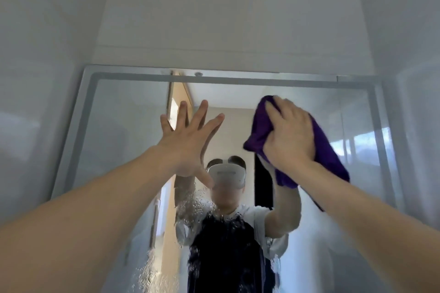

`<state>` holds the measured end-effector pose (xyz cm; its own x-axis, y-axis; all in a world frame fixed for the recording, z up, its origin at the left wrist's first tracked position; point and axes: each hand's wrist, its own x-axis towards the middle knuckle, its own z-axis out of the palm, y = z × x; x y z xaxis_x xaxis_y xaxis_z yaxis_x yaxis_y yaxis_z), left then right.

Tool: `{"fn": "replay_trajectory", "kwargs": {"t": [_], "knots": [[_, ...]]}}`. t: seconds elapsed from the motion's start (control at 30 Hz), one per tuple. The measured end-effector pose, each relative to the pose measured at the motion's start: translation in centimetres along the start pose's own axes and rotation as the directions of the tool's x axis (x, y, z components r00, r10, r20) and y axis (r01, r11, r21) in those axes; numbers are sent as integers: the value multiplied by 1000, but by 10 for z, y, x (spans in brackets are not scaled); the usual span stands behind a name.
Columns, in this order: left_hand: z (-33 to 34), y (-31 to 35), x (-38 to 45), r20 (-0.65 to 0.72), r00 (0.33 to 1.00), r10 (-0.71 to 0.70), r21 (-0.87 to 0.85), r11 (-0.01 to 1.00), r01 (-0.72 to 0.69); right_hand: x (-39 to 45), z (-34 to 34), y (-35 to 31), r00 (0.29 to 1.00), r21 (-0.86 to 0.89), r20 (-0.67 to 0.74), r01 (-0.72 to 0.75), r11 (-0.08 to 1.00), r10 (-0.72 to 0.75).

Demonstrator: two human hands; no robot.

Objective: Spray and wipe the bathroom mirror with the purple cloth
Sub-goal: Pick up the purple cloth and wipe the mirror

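The bathroom mirror point(123, 131) with its grey frame fills the lower middle of the view. Spray droplets cover its lower centre. My right hand point(289, 133) presses the bunched purple cloth point(326, 152) flat against the glass in the upper right part of the mirror. My left hand point(188, 140) is raised in front of the upper middle of the glass, fingers spread and empty. I cannot tell whether it touches the glass. No spray bottle is in view.
White tiled walls point(35, 102) stand on both sides of the mirror, and a white wall panel point(226, 19) rises above it. The mirror reflects a person in a white shirt and dark apron, a wooden door and a bright window.
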<state>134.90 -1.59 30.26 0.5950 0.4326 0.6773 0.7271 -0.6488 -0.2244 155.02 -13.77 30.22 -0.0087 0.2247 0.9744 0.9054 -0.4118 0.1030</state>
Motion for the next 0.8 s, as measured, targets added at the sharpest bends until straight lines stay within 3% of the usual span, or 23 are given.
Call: {"fn": "replay_trajectory", "kwargs": {"t": [0.23, 0.33, 0.43, 0.5, 0.67, 0.8], "knots": [[-1, 1, 0, -1, 1000, -11, 8, 1000, 11, -96, 29, -44, 918, -44, 168, 370, 928, -358], [-3, -1, -1, 8, 1000, -12, 26, 1000, 12, -137, 37, -36, 793, -29, 263, 576, 817, -550], [-3, -2, 0, 18, 1000, -5, 48, 999, 5, -139, 34, -14, 663, 30, 274, 719, 695, -697], [-3, -3, 1, 10, 1000, -3, 53, 999, 3, -115, 28, -2, 691, 46, 231, 695, 717, -685], [-2, -3, -3, 11, 1000, 14, 31, 999, -15, -29, 9, 3, 933, 23, 27, 358, 933, -358], [-20, -4, -2, 45, 999, 31, -68, 997, -28, 9, 13, -19, 984, 13, -70, 163, 986, -162]]}}
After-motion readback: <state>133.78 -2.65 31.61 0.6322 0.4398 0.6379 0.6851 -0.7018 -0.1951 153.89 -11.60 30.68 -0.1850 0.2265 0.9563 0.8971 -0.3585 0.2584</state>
